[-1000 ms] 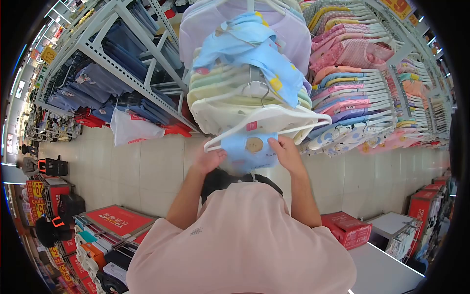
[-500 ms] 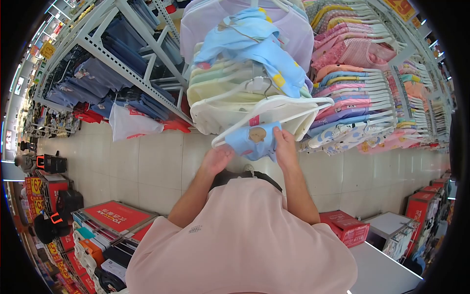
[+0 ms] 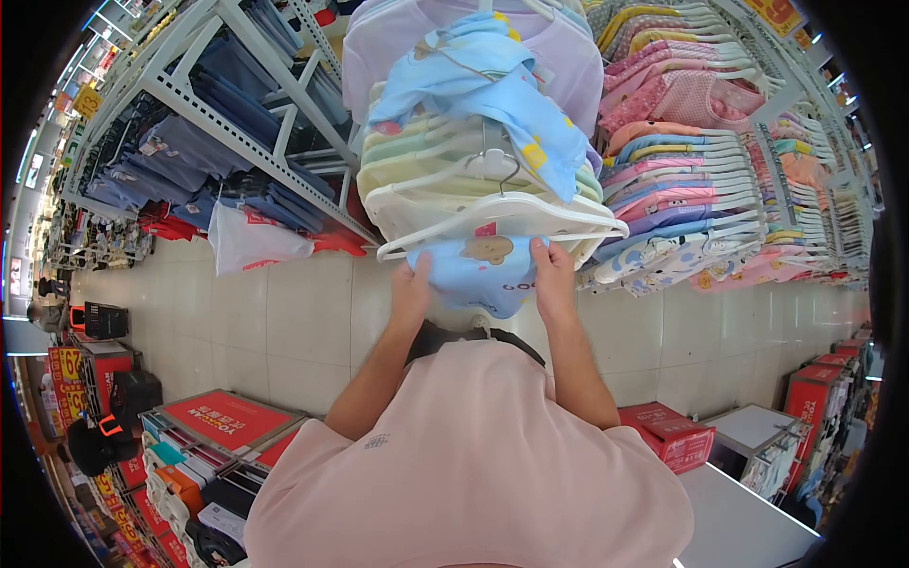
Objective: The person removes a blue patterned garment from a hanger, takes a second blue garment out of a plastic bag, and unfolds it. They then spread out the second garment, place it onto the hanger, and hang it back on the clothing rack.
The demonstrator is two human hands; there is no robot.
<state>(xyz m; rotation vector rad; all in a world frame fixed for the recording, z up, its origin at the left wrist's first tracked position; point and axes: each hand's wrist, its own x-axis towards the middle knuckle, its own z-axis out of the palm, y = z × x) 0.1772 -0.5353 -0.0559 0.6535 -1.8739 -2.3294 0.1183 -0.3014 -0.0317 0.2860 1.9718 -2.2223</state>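
A light blue printed garment (image 3: 483,284) with a brown bear on it hangs over the lower bar of a white hanger (image 3: 507,206). My left hand (image 3: 411,289) pinches its left edge, thumb on top. At the opposite edge my right hand (image 3: 553,275) grips the cloth beside the bar. The hanger's metal hook points up, just in front of the clothes on the rack. Just beyond, a light blue top with yellow patches (image 3: 492,85) lies draped over pale hanging shirts (image 3: 417,170). The garment's underside is hidden.
Denim clothes (image 3: 180,147) hang on a metal rack at left, near a white plastic bag (image 3: 251,237). Rows of children's clothes (image 3: 672,189) fill the right rack. Behind me stand a red-topped display (image 3: 222,417) and a red box (image 3: 668,437). Tiled floor (image 3: 308,312) lies between.
The hanger has turned from slanted to nearly level and shifted left. My left hand has moved up and closed on the garment, which is now spread wider, showing lettering.
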